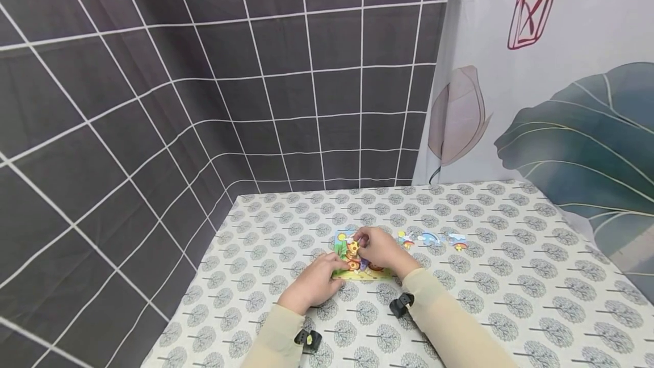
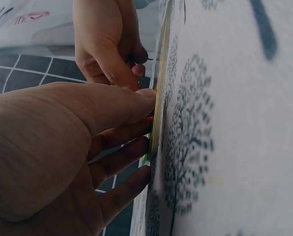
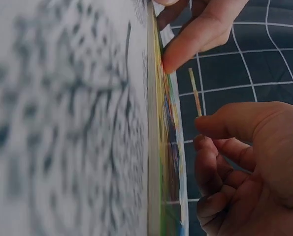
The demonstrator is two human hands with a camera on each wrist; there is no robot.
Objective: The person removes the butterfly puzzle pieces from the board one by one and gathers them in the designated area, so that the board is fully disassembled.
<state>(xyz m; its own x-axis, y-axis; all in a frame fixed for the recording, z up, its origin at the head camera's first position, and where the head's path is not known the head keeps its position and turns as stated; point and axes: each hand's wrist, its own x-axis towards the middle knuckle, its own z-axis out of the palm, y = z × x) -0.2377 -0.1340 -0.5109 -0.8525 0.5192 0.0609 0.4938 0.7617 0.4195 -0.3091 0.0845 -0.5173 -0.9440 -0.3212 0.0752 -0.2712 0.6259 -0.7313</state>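
Checking the head view, you've got the jigsaw board [image 1: 357, 275] on the tree-print tablecloth [image 1: 501, 280], loose pieces [image 1: 430, 238] to its right. Left wrist: your left hand [image 2: 62, 142] touches its edge, fingers fairly straight. Right wrist: your right hand [image 3: 264, 155] pinches a jigsaw piece [image 3: 194, 91] above it. Probably mid-placement; next calls for careful lining-up imo.

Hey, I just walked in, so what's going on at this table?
A person is working on a picture puzzle. The right hand pinches a piece just above the board, not touching it. The left hand has its fingertips against the board's edge. Three other pieces lie on the tablecloth, off to the board's right.
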